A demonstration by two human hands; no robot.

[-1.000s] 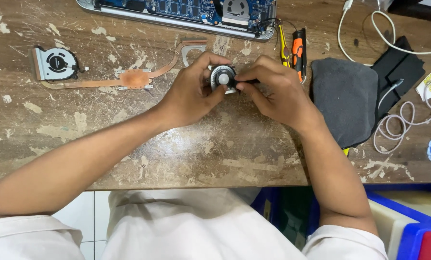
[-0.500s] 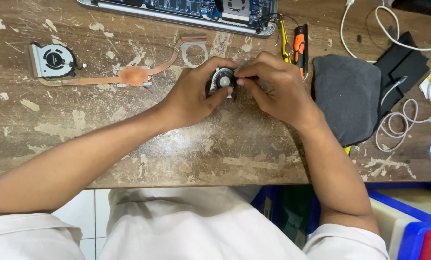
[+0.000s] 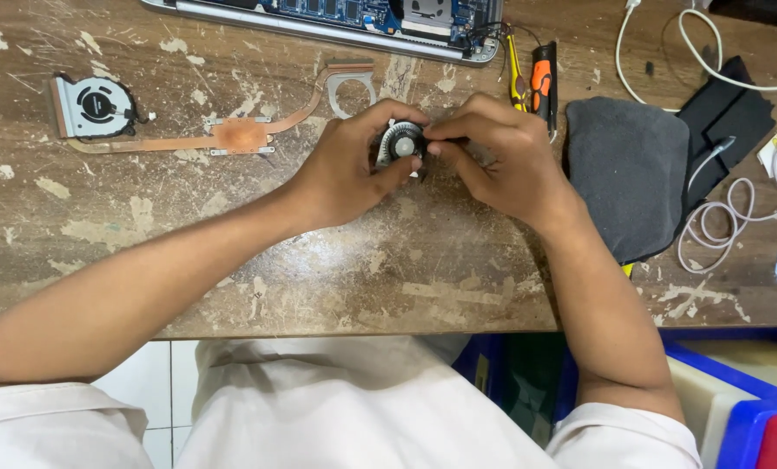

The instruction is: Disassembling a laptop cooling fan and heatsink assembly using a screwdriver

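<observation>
Over the last second I see little change: my left hand (image 3: 345,169) and right hand (image 3: 501,161) still pinch the small fan (image 3: 401,146) with closed fingers at frame centre, just above the worktop (image 3: 319,278), so the fiddling continues.

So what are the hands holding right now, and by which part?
A small round fan impeller, held between both hands: the left hand grips its left rim, the right hand pinches its right edge, above the wooden table.

Left hand (image 3: 345,169) and right hand (image 3: 501,161) meet fingertip to fingertip; forearms converge.
</observation>
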